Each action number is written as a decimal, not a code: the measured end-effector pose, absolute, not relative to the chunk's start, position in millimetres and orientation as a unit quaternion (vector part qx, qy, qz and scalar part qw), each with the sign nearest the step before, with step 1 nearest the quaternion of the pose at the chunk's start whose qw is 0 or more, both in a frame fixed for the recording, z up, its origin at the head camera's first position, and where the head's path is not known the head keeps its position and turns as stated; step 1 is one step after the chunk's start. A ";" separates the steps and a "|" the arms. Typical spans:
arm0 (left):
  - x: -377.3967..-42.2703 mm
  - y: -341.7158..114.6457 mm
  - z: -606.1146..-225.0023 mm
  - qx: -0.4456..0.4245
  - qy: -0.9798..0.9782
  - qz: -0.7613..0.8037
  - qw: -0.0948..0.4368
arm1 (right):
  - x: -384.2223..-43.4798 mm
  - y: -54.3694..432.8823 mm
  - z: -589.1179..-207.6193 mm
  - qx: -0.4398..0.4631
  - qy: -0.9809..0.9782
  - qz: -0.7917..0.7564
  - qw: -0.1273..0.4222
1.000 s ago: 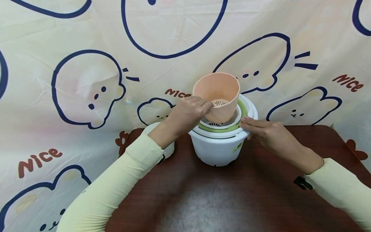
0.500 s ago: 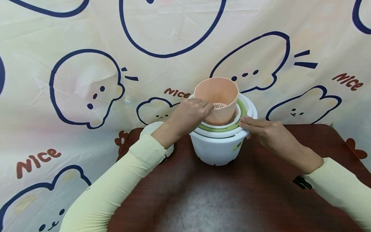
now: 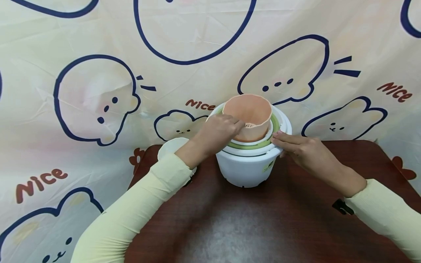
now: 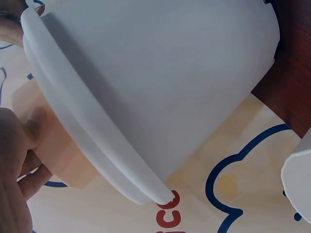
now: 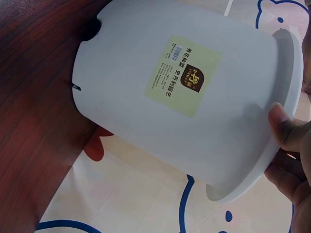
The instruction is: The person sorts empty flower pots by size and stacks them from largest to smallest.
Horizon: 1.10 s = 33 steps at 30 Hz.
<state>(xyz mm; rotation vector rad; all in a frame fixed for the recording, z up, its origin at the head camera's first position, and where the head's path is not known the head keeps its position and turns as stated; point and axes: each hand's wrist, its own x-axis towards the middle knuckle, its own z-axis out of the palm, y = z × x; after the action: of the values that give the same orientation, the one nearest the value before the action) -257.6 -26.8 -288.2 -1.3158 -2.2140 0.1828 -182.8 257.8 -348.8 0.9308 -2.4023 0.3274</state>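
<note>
A peach plastic flowerpot with a perforated bottom sits low inside a nest of white pots, its upper part standing clear of them. My left hand pinches its near left rim; the left wrist view also shows fingers on the peach wall. Outermost is a large white flowerpot, upright on the table, and a green pot rim shows among the white ones. With thumb below and fingers above, my right hand grips the right rim of the white pot. The peach pot's lower part is hidden.
A smaller white pot stands to the left, partly behind my left forearm. The dark brown table ends against a cartoon-printed cloth at the back. A label is on the big pot's side.
My left hand has lowered the peach flowerpot deeper into the nested pots, moving slightly down and right. The right hand has kept its grip on the white pot's rim.
</note>
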 end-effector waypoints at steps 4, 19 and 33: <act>-257.1 -26.4 -289.9 -0.488 -0.826 0.068 0.274 | -183.4 257.3 -349.1 0.346 -0.890 0.121 0.273; -256.0 -25.0 -295.9 -0.497 -0.829 0.078 0.243 | -183.4 256.4 -349.7 0.346 -0.886 0.122 0.282; -255.2 -21.4 -295.3 -0.469 -0.864 0.063 0.172 | -182.7 256.9 -349.6 0.344 -0.888 0.119 0.280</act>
<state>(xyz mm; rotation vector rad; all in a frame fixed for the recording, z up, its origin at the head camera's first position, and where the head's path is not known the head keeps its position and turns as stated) -255.2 -21.4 -295.3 -1.3319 -2.4517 0.1788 -182.7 256.9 -349.6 0.9235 -2.3815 0.3187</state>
